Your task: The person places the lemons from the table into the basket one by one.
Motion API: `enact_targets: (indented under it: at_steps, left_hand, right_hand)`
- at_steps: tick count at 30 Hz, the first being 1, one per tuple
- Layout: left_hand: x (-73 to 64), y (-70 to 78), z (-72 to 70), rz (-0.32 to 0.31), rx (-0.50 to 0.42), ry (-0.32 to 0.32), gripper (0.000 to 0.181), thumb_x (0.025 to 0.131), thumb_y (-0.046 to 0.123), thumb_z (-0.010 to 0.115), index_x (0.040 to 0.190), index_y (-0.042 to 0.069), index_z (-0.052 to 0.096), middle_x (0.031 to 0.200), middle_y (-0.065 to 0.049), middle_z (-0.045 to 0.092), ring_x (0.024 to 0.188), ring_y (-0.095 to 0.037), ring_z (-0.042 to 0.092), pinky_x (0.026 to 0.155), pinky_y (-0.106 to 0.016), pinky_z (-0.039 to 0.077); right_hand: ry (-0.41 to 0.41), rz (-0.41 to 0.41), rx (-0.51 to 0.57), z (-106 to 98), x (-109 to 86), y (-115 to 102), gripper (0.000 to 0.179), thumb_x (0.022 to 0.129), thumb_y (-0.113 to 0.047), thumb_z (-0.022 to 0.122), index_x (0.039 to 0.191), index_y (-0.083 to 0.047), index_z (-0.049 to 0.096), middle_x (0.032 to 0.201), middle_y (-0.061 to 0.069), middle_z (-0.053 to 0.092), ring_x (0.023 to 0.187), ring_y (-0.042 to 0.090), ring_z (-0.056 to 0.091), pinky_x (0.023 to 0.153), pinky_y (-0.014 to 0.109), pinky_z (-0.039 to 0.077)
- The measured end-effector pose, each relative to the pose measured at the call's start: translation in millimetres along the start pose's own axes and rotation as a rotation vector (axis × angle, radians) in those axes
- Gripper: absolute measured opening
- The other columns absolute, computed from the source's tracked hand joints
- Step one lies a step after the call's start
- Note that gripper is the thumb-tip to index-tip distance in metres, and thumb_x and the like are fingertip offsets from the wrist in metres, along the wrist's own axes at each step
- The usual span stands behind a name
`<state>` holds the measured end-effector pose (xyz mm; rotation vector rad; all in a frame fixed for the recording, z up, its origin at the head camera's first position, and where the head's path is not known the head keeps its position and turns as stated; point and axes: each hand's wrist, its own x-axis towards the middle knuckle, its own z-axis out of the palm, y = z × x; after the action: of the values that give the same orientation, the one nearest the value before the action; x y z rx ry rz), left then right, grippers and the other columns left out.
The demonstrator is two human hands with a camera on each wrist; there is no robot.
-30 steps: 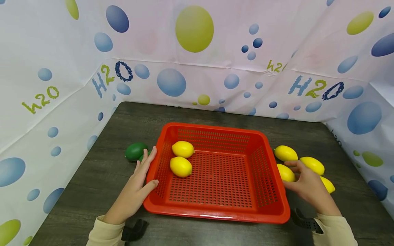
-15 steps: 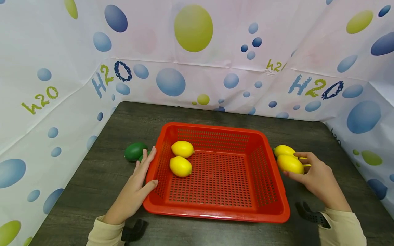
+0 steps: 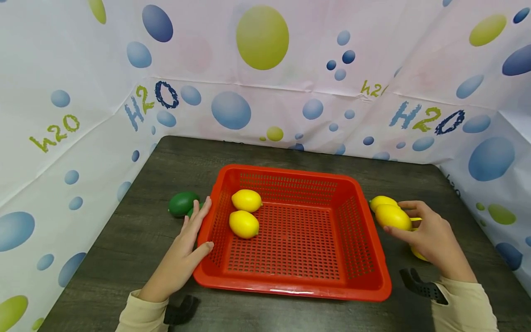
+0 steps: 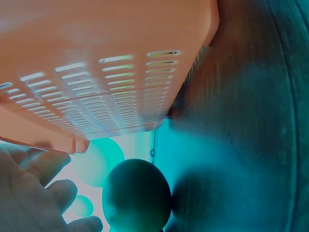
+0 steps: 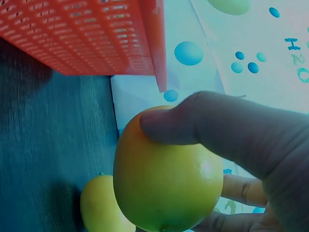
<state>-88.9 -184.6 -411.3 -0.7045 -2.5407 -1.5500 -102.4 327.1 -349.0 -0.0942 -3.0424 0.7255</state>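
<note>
A lemon (image 3: 392, 216) is held between the thumb and fingers of my right hand (image 3: 435, 242), just outside the basket's right side. In the right wrist view the thumb presses across this lemon (image 5: 166, 183), and it hangs above the table. My left hand (image 3: 178, 263) rests with spread, fairly straight fingers against the left rim of the red plastic basket (image 3: 290, 291). Two lemons lie inside the basket at its left, one lemon (image 3: 246, 201) behind the other lemon (image 3: 244, 224). Left of the basket sits a dark green lime-like fruit (image 3: 181, 204), with another green one partly hidden by the left fingers.
Behind the held lemon another lemon (image 3: 381, 201) lies on the dark wooden table (image 3: 124, 258). More yellow shows under the right hand, mostly hidden, including a lemon (image 3: 419, 253). A white sheet with bubble prints (image 3: 199, 50) stands around the table's back and sides.
My right hand has picked up the lemon nearest the basket and moved slightly right and back with it. The left hand and basket stay in place.
</note>
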Motion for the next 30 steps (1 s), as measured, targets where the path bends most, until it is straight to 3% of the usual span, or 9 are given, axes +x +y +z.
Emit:
enact_targets:
  at_steps: [3, 15, 24, 30]
  left_hand:
    - [0.0, 0.0, -0.3, -0.001, 0.003, 0.001, 0.078, 0.104, 0.010, 0.057, 0.168, 0.019, 0.013, 0.172, -0.003, 0.010, 0.156, -0.043, -0.005, 0.119, -0.069, -0.008]
    - [-0.2, 1.4, -0.4, -0.004, 0.001, -0.002, 0.078, 0.104, 0.011, 0.057, 0.167, 0.019, 0.013, 0.172, -0.012, 0.012, 0.156, -0.043, -0.004, 0.119, -0.070, -0.007]
    - [-0.5, 1.2, -0.3, 0.003, 0.000, 0.002, 0.078, 0.104, 0.011, 0.057, 0.167, 0.018, 0.013, 0.172, -0.004, 0.011, 0.156, -0.044, -0.004, 0.119, -0.070, -0.007]
    - [-0.4, -0.2, 0.1, 0.005, 0.000, 0.003, 0.077, 0.104, 0.009, 0.056, 0.167, 0.019, 0.013, 0.172, -0.003, 0.011, 0.156, -0.044, -0.004, 0.119, -0.070, -0.007]
  right_hand:
    - [0.018, -0.015, 0.004, 1.6, 0.4, -3.0, 0.081, 0.088, -0.039, 0.082, 0.142, 0.008, 0.046, 0.124, 0.041, 0.057, 0.102, 0.054, 0.063, 0.075, 0.060, 0.056]
    - [0.056, -0.020, 0.041, -2.1, 0.5, -14.7, 0.078, 0.088, -0.037, 0.082, 0.142, 0.006, 0.048, 0.125, 0.039, 0.057, 0.105, 0.054, 0.061, 0.071, 0.057, 0.058]
    - [0.079, -0.048, 0.032, -3.8, -1.7, -17.9, 0.076, 0.088, -0.037, 0.083, 0.141, 0.005, 0.049, 0.124, 0.038, 0.059, 0.104, 0.053, 0.063, 0.065, 0.049, 0.058]
    - [0.095, -0.052, 0.037, -4.0, -1.3, -19.0, 0.076, 0.088, -0.036, 0.083, 0.142, 0.005, 0.049, 0.125, 0.038, 0.058, 0.104, 0.053, 0.062, 0.068, 0.055, 0.058]
